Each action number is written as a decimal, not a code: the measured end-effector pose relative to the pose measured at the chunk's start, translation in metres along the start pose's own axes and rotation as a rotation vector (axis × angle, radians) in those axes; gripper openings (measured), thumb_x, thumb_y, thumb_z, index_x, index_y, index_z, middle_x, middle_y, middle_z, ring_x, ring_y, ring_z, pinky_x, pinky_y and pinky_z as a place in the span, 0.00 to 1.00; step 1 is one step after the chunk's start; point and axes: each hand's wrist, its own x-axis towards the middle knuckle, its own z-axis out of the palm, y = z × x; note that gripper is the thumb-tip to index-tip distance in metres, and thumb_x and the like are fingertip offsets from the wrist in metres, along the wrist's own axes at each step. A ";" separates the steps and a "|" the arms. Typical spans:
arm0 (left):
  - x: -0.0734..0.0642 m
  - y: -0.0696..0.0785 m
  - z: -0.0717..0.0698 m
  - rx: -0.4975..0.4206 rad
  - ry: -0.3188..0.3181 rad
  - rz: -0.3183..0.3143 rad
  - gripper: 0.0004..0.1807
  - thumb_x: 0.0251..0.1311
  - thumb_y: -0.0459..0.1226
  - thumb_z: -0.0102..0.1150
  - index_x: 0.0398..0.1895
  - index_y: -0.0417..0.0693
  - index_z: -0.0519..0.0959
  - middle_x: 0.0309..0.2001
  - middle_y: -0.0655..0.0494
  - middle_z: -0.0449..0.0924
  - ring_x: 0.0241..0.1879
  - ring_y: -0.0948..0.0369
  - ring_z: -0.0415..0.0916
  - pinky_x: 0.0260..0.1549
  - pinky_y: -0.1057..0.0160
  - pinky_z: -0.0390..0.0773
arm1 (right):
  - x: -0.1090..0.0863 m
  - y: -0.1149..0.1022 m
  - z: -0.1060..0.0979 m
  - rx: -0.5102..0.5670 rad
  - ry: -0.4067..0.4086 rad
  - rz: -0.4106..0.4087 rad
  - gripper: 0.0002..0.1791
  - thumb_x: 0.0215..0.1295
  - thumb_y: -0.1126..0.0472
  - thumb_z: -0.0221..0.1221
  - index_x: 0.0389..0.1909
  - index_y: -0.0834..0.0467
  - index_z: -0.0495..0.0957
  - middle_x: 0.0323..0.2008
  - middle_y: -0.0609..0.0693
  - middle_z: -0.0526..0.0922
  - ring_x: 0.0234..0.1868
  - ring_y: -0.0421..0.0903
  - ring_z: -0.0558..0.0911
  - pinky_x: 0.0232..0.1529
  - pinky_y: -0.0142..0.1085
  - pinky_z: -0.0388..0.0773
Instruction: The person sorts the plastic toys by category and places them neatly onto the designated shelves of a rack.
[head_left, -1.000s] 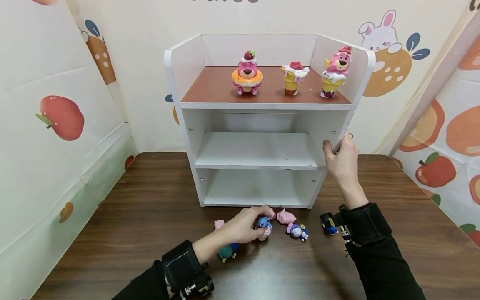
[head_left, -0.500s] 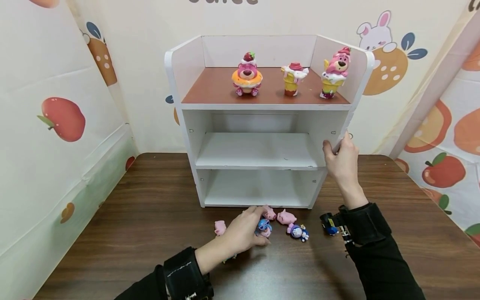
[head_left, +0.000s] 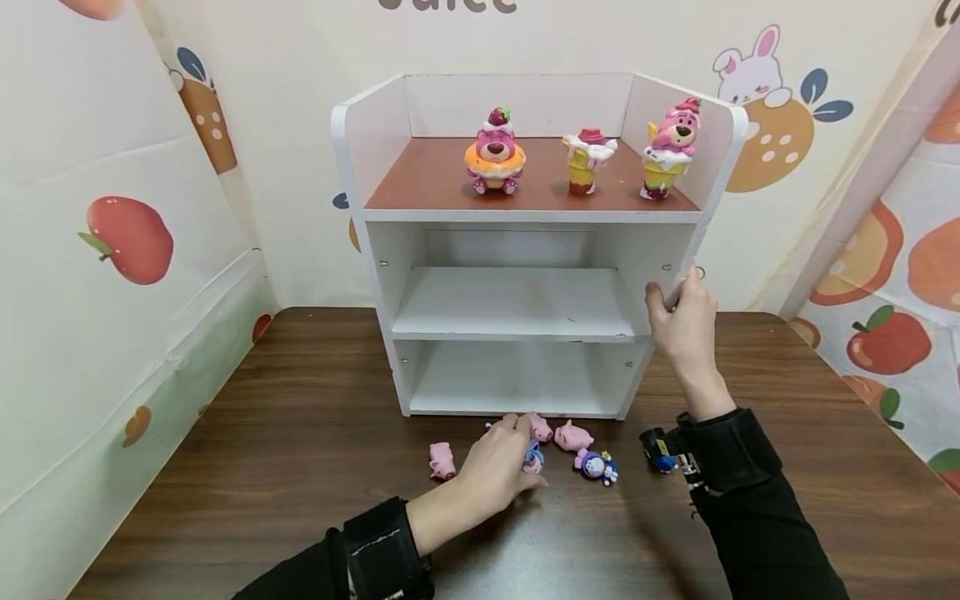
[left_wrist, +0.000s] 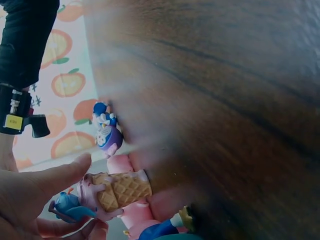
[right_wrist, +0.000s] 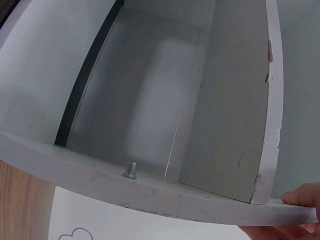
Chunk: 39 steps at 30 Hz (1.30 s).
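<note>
My left hand (head_left: 487,467) reaches down over a figurine (head_left: 533,458), its thumb stretched out and fingertips partly hidden. In the left wrist view this is an upright waffle-cone figurine (left_wrist: 120,190) with a blue creature on top, between my spread thumb and fingers; firm contact is not visible. Pink pig figurines (head_left: 573,435) lie close by, beside a blue-and-purple figurine (head_left: 596,466). Another pink pig (head_left: 442,461) lies left of the hand. My right hand (head_left: 686,321) grips the right side panel of a white shelf unit (head_left: 517,215), thumb in front, fingers around the outer side.
Three figurines stand on the brown top: a pink bear in a ring (head_left: 495,154), a yellow cone (head_left: 585,162) and a bear on a cone (head_left: 671,150). A chipped shelf board (right_wrist: 272,100) shows in the right wrist view. Printed sheets border the wooden table (head_left: 300,450).
My left hand has shifted left and its thumb has spread away from the cone figurine, which appears to stay in place. The forearm now hides the green figurine. My right hand keeps its grip.
</note>
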 end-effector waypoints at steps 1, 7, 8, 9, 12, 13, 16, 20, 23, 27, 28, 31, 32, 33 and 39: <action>0.000 0.000 0.000 0.001 0.005 0.002 0.29 0.33 0.46 0.72 0.35 0.40 0.71 0.31 0.52 0.71 0.32 0.59 0.72 0.29 0.66 0.75 | 0.000 0.000 0.000 0.000 0.000 0.004 0.19 0.59 0.70 0.49 0.52 0.71 0.64 0.46 0.69 0.73 0.44 0.66 0.74 0.37 0.58 0.71; 0.000 -0.002 -0.001 0.002 -0.015 0.013 0.23 0.34 0.41 0.72 0.30 0.41 0.71 0.28 0.55 0.70 0.29 0.60 0.71 0.26 0.65 0.73 | -0.001 0.000 0.000 0.000 -0.007 0.014 0.20 0.59 0.70 0.49 0.53 0.71 0.64 0.46 0.70 0.73 0.45 0.66 0.73 0.37 0.58 0.71; 0.000 -0.002 -0.002 0.001 -0.021 0.016 0.22 0.35 0.41 0.72 0.30 0.41 0.71 0.28 0.55 0.70 0.28 0.60 0.71 0.26 0.65 0.73 | -0.001 0.000 0.000 0.000 -0.007 0.014 0.20 0.59 0.70 0.49 0.53 0.71 0.64 0.47 0.70 0.73 0.45 0.66 0.73 0.37 0.58 0.71; 0.000 -0.003 -0.003 0.002 -0.025 0.020 0.22 0.35 0.40 0.72 0.30 0.41 0.71 0.28 0.54 0.70 0.28 0.60 0.71 0.26 0.65 0.73 | -0.001 0.000 0.000 -0.001 -0.008 0.014 0.20 0.59 0.70 0.49 0.53 0.71 0.64 0.47 0.69 0.73 0.45 0.66 0.73 0.37 0.58 0.71; 0.000 -0.005 -0.005 -0.004 -0.028 0.040 0.21 0.35 0.38 0.71 0.31 0.41 0.72 0.28 0.54 0.71 0.28 0.60 0.71 0.26 0.64 0.73 | 0.000 0.000 0.000 0.001 -0.006 0.011 0.20 0.59 0.70 0.49 0.53 0.71 0.64 0.47 0.69 0.73 0.45 0.66 0.73 0.37 0.58 0.70; 0.000 -0.006 -0.006 -0.005 -0.028 0.050 0.20 0.35 0.37 0.71 0.31 0.41 0.72 0.29 0.54 0.71 0.29 0.60 0.72 0.27 0.64 0.73 | 0.000 0.000 0.000 0.000 -0.004 0.010 0.20 0.59 0.70 0.50 0.53 0.71 0.64 0.47 0.69 0.73 0.45 0.66 0.73 0.37 0.58 0.71; 0.001 -0.009 -0.008 -0.017 -0.038 0.073 0.19 0.35 0.35 0.69 0.34 0.40 0.73 0.28 0.55 0.71 0.29 0.60 0.71 0.27 0.64 0.73 | 0.000 0.000 0.000 0.001 -0.002 0.006 0.20 0.58 0.70 0.50 0.52 0.71 0.64 0.47 0.70 0.73 0.44 0.67 0.73 0.37 0.58 0.71; 0.000 -0.014 -0.014 -0.037 -0.066 0.079 0.19 0.36 0.32 0.67 0.36 0.40 0.74 0.30 0.55 0.72 0.30 0.61 0.71 0.29 0.64 0.73 | 0.000 0.001 0.000 -0.001 0.000 0.002 0.20 0.58 0.70 0.50 0.52 0.72 0.64 0.46 0.70 0.73 0.45 0.66 0.73 0.37 0.57 0.71; 0.000 -0.017 -0.020 -0.045 -0.075 0.068 0.18 0.35 0.32 0.67 0.35 0.40 0.75 0.30 0.55 0.73 0.31 0.61 0.71 0.31 0.65 0.73 | 0.000 0.002 0.000 -0.002 0.000 0.005 0.19 0.59 0.70 0.49 0.52 0.72 0.64 0.47 0.69 0.73 0.45 0.65 0.73 0.38 0.57 0.71; -0.002 -0.019 -0.031 -0.069 -0.062 0.061 0.18 0.35 0.31 0.65 0.35 0.38 0.75 0.31 0.54 0.74 0.31 0.61 0.71 0.31 0.65 0.73 | -0.001 0.001 -0.001 0.002 0.000 0.007 0.19 0.59 0.70 0.49 0.52 0.72 0.64 0.47 0.70 0.72 0.45 0.66 0.73 0.38 0.58 0.70; -0.002 -0.019 -0.034 -0.078 -0.059 0.062 0.18 0.36 0.30 0.65 0.36 0.38 0.76 0.32 0.53 0.74 0.31 0.61 0.72 0.32 0.65 0.73 | -0.001 0.001 -0.001 0.001 0.002 0.005 0.19 0.58 0.70 0.49 0.51 0.72 0.64 0.46 0.70 0.72 0.45 0.66 0.73 0.38 0.58 0.71; -0.004 -0.020 -0.045 -0.115 -0.049 0.060 0.18 0.38 0.30 0.65 0.38 0.35 0.76 0.34 0.50 0.75 0.32 0.61 0.73 0.32 0.66 0.74 | 0.000 0.000 0.000 -0.002 0.005 0.001 0.19 0.58 0.70 0.50 0.51 0.72 0.64 0.46 0.70 0.73 0.45 0.66 0.73 0.38 0.58 0.71; -0.004 -0.020 -0.049 -0.127 -0.047 0.059 0.18 0.39 0.30 0.65 0.38 0.35 0.75 0.35 0.49 0.75 0.33 0.61 0.73 0.32 0.67 0.74 | 0.000 0.000 0.000 -0.005 0.007 -0.001 0.19 0.58 0.70 0.50 0.51 0.72 0.64 0.46 0.70 0.73 0.45 0.66 0.73 0.38 0.58 0.71; -0.005 -0.021 -0.053 -0.139 -0.046 0.055 0.19 0.39 0.30 0.66 0.38 0.34 0.75 0.35 0.48 0.75 0.32 0.60 0.73 0.32 0.67 0.74 | 0.000 0.001 0.000 -0.007 0.007 -0.003 0.19 0.58 0.70 0.50 0.51 0.72 0.64 0.46 0.69 0.73 0.45 0.66 0.73 0.38 0.57 0.71; -0.008 -0.021 -0.086 -0.112 -0.012 0.039 0.21 0.38 0.29 0.65 0.41 0.34 0.75 0.36 0.48 0.75 0.32 0.60 0.72 0.32 0.64 0.75 | -0.001 0.000 0.000 -0.008 -0.006 -0.002 0.19 0.59 0.71 0.49 0.52 0.72 0.64 0.47 0.70 0.72 0.45 0.66 0.73 0.38 0.57 0.71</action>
